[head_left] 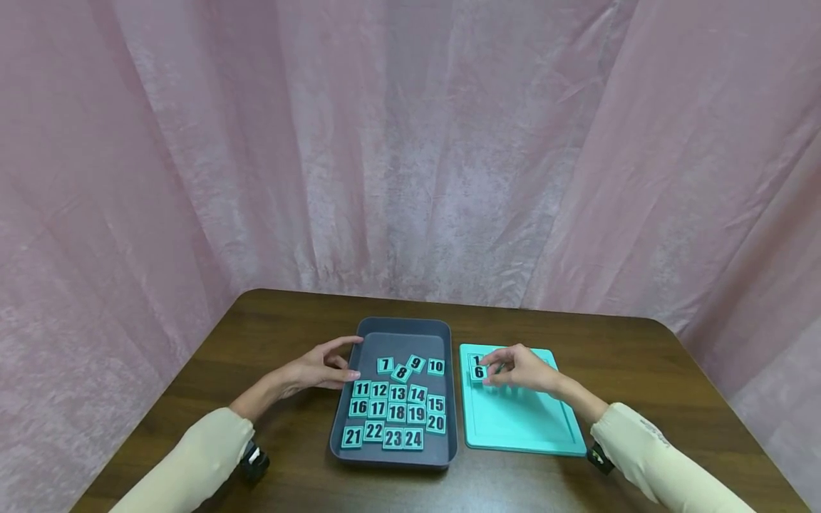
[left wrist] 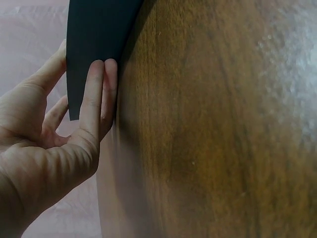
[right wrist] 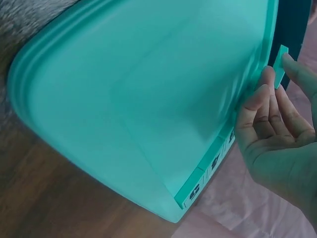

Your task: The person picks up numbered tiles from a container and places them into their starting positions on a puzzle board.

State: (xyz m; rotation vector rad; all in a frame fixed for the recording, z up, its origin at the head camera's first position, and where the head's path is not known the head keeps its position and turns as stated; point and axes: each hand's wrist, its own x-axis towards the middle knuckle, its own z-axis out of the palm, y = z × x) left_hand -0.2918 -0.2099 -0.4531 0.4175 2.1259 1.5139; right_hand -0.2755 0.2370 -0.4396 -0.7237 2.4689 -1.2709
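My left hand [head_left: 323, 365] holds the left side of a dark grey tray [head_left: 403, 325]. In the left wrist view, two fingers [left wrist: 92, 99] lie along its outer wall, and other fingertips pass behind the rim. Between thumb and fingers, my right hand [head_left: 522, 367] pinches a turquoise tile marked 6 [head_left: 478, 373], seen edge-on in the right wrist view. That tile is by the left edge of a turquoise board [head_left: 519, 427], just below the tile marked 1 [head_left: 475, 359]. Farther along the board's far edge sit tiles marked 4 [right wrist: 214, 161] and 5 [right wrist: 194, 191], hidden behind the hand in the head view.
Inside the tray, number tiles [head_left: 398, 392] from 7 to 24 lie in loose rows, those marked 8 [head_left: 401, 373] and 9 [head_left: 416, 363] turned askew. Tray and board stand side by side on a brown wooden table [head_left: 282, 456]. A pink curtain [head_left: 410, 157] hangs behind.
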